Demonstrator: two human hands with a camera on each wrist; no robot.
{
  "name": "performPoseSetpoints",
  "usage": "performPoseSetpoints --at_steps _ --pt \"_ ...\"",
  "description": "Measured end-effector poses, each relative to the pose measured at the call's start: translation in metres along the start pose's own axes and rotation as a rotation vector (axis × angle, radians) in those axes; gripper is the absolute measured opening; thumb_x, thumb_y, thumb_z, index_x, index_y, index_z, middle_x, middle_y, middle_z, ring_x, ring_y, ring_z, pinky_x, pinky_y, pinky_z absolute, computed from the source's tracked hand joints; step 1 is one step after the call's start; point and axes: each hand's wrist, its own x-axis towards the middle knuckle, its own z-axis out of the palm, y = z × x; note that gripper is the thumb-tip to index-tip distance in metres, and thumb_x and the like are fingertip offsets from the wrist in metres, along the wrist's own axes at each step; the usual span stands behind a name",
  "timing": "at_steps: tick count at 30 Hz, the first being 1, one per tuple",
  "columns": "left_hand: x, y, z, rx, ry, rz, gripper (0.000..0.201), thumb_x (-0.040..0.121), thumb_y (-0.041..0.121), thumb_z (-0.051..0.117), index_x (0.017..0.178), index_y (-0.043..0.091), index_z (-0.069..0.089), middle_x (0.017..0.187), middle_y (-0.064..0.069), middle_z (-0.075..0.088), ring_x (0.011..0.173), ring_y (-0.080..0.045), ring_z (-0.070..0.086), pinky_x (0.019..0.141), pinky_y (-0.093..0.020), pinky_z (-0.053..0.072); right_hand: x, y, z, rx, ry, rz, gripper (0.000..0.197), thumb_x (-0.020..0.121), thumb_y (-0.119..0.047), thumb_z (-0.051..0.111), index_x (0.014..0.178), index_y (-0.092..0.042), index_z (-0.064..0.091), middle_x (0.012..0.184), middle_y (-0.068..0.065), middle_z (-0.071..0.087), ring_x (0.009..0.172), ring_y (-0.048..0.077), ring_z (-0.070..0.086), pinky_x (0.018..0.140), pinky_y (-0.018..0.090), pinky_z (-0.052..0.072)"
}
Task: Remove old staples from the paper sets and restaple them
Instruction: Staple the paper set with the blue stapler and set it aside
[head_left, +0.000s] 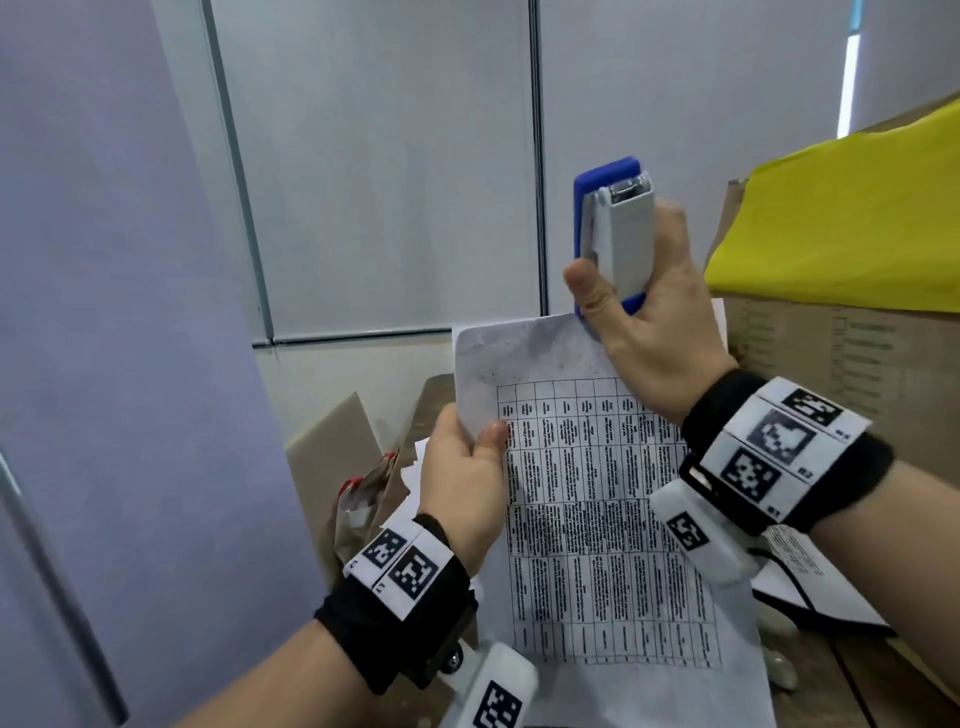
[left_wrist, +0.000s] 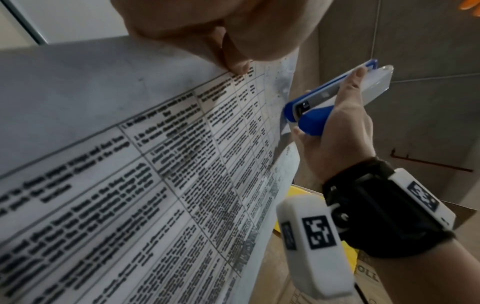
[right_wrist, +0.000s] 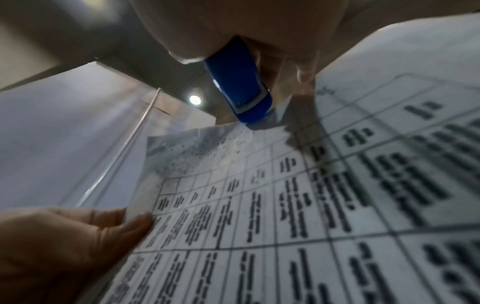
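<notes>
In the head view, the left hand (head_left: 462, 457) pinches the paper set (head_left: 597, 519) at centre frame, while the right hand (head_left: 649, 332) grips a blue-and-white stapler (head_left: 613, 228) upright, its nose at the sheet's upper right corner. The left wrist view shows the stapler's mouth around that corner at right of centre. In the right wrist view its blue nose touches the paper's top edge at centre.

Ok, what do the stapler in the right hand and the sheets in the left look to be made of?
Stapler: glossy blue and white plastic by its smooth moulded sheen, with a shiny, metal-looking part at its upper end. Paper set: thin matte white paper with a printed black table, speckled grey near the top edge; it bends where the left hand pinches it.
</notes>
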Motion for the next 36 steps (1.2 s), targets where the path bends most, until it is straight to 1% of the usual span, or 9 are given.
performPoseSetpoints --at_steps 3,6,10,17,23,27,29,33,36 --pt "0.000 -0.001 -0.008 0.010 0.001 0.008 0.020 0.101 0.014 0.050 0.101 0.033 0.056 0.105 0.000 0.070 0.099 -0.021 0.067 0.087 -0.042 0.055 -0.001 -0.003 0.002 0.016 0.093 -0.007 0.036 0.088 -0.052 0.056 0.110 -0.034 0.034 0.082 -0.016 0.052 0.070 0.008 0.057 0.062 0.031 0.054" --pt "-0.003 0.002 -0.010 0.007 -0.012 0.029 0.017 0.101 0.011 0.050 0.108 0.025 0.057 0.107 -0.004 0.070 0.101 -0.025 0.067 0.092 -0.047 0.054 -0.004 -0.003 0.003 -0.031 0.038 0.051 0.038 0.089 -0.054 0.054 0.110 -0.027 0.037 0.079 -0.015 0.053 0.066 0.000 0.055 0.062 0.026 0.050" --pt "-0.010 0.009 -0.001 -0.006 -0.044 0.074 0.013 0.100 0.012 0.050 0.110 0.018 0.056 0.106 -0.006 0.070 0.102 -0.022 0.066 0.094 -0.053 0.051 -0.012 -0.012 0.008 -0.195 -0.059 0.034 0.038 0.086 -0.057 0.050 0.107 -0.027 0.042 0.072 -0.003 0.059 0.064 0.015 0.058 0.061 0.035 0.048" --pt "-0.025 0.017 0.000 0.023 -0.058 0.137 0.019 0.088 0.030 0.053 0.101 0.018 0.057 0.098 -0.006 0.070 0.095 -0.026 0.067 0.087 -0.052 0.052 -0.010 -0.017 0.011 -0.240 0.035 0.037 0.044 0.086 -0.049 0.051 0.101 -0.007 0.055 0.065 -0.014 0.052 0.062 0.016 0.055 0.062 0.030 0.045" --pt "-0.006 0.001 -0.004 0.025 -0.018 -0.088 0.014 0.101 0.010 0.049 0.112 0.013 0.059 0.105 -0.010 0.070 0.094 -0.028 0.069 0.078 -0.040 0.058 -0.010 -0.011 0.016 -0.143 0.063 0.141 0.035 0.089 -0.047 0.052 0.108 -0.018 0.052 0.075 -0.009 0.060 0.071 0.015 0.060 0.075 0.041 0.051" --pt "0.004 -0.013 -0.021 0.049 0.031 -0.213 0.015 0.101 0.016 0.051 0.115 0.011 0.057 0.109 -0.005 0.066 0.099 -0.022 0.062 0.088 -0.036 0.050 -0.005 0.004 0.003 0.013 0.204 0.369 0.045 0.084 -0.053 0.056 0.108 -0.015 0.057 0.090 -0.001 0.066 0.083 0.017 0.063 0.082 0.041 0.052" --pt "0.013 -0.021 -0.034 0.088 0.085 -0.266 0.020 0.100 0.022 0.053 0.114 0.007 0.057 0.109 -0.010 0.066 0.101 -0.027 0.062 0.091 -0.039 0.050 -0.013 0.013 -0.008 0.104 0.145 0.493 0.019 0.089 -0.035 0.061 0.089 -0.017 0.061 0.079 0.001 0.062 0.067 0.014 0.058 0.066 0.034 0.050" --pt "0.040 -0.042 -0.050 -0.009 0.100 -0.386 0.037 0.098 0.029 0.054 0.125 0.003 0.055 0.125 -0.018 0.064 0.112 -0.038 0.062 0.100 -0.055 0.047 -0.046 0.024 -0.035 0.187 -0.239 0.804 0.020 0.094 -0.013 0.055 0.082 0.001 0.062 0.069 0.011 0.064 0.045 0.010 0.056 0.040 0.017 0.040" --pt "0.047 -0.033 -0.036 -0.105 0.091 -0.399 0.029 0.101 0.021 0.051 0.117 -0.004 0.052 0.111 -0.015 0.065 0.106 -0.032 0.063 0.099 -0.048 0.049 -0.067 0.036 -0.049 0.181 -0.526 0.950 0.021 0.094 -0.018 0.057 0.097 0.002 0.064 0.087 0.015 0.072 0.061 0.014 0.067 0.052 0.023 0.050"
